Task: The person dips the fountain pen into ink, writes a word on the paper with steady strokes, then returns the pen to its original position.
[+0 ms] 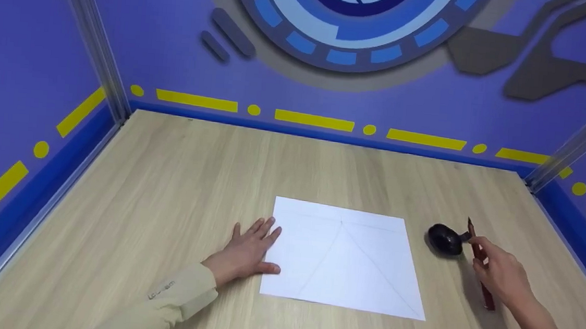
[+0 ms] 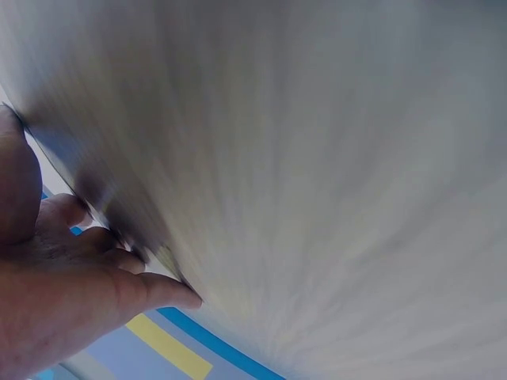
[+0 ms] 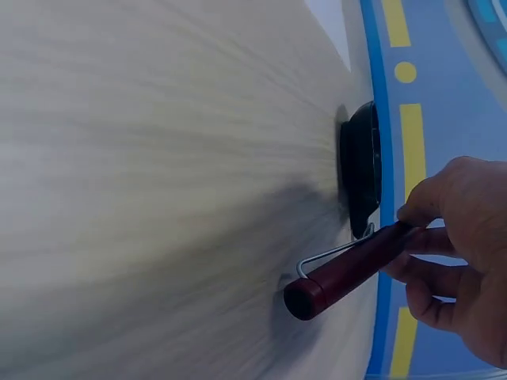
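A sheet of white paper (image 1: 368,275) with faint thin lines on it lies on the wooden table. My left hand (image 1: 247,250) rests spread on its left edge, thumb and fingertips touching the paper. In the left wrist view the left hand (image 2: 71,277) shows its fingers stretched out against the tabletop. Right of the paper, my right hand (image 1: 504,272) grips a dark red pen (image 1: 486,295) with a dark pointed tip facing away. A wire clip on the pen (image 3: 348,273) shows in the right wrist view, where fingers of the right hand (image 3: 467,237) pinch it.
A glossy black oval object (image 1: 444,240) with a short stub lies on the table just beyond the right hand; its kind is unclear. Blue panels (image 1: 175,61) with yellow marks enclose the back and sides of the wooden table (image 1: 192,177).
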The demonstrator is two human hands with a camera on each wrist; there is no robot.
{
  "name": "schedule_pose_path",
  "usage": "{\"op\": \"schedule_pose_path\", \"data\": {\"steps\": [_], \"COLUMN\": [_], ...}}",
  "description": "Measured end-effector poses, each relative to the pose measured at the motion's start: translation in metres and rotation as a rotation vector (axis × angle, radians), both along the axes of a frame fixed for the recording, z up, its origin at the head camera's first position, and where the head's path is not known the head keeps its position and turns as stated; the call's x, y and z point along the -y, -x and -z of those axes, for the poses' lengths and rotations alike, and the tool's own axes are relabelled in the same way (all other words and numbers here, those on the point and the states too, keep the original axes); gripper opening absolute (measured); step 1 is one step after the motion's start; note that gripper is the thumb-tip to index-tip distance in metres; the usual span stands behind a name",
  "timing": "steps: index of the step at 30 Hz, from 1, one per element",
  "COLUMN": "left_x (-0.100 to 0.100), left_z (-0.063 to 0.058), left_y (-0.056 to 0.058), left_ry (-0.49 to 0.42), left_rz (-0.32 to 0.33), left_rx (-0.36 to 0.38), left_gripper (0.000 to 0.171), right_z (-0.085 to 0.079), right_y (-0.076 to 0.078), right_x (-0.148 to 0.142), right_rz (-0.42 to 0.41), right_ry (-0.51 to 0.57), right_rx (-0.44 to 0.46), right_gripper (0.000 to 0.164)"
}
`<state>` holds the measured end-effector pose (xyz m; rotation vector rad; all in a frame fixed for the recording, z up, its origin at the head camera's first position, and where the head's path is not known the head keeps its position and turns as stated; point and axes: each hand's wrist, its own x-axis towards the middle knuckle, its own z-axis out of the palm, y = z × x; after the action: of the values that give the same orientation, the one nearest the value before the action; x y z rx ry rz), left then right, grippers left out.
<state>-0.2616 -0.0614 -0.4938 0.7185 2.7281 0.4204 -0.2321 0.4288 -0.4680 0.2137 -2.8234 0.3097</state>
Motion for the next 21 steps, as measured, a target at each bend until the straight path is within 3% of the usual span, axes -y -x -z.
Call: {"op": "schedule_pose_path", "data": {"steps": [8, 17, 21], "left_x": [0.0, 0.0, -0.001], "left_z": [0.0, -0.004, -0.001], "left_y": [-0.003, -0.003, -0.003], "left_ry": [-0.006, -0.013, -0.023], "left_rz": [0.0, -0.005, 0.002], "left_rx": [0.007, 0.033, 0.024], "left_gripper": [0.084, 0.085, 0.085], "right_z": [0.004, 0.011, 0.01], "right_y": [0.01, 0.008, 0.007], "right_x": [-0.007, -0.01, -0.012], "right_rz": [0.005, 0.024, 0.031], "right_ry": [-0.046, -0.059, -0.04], "right_rx": [0.147, 0.12, 0.148], "right_gripper": [0.04, 0.041, 0.041]}}
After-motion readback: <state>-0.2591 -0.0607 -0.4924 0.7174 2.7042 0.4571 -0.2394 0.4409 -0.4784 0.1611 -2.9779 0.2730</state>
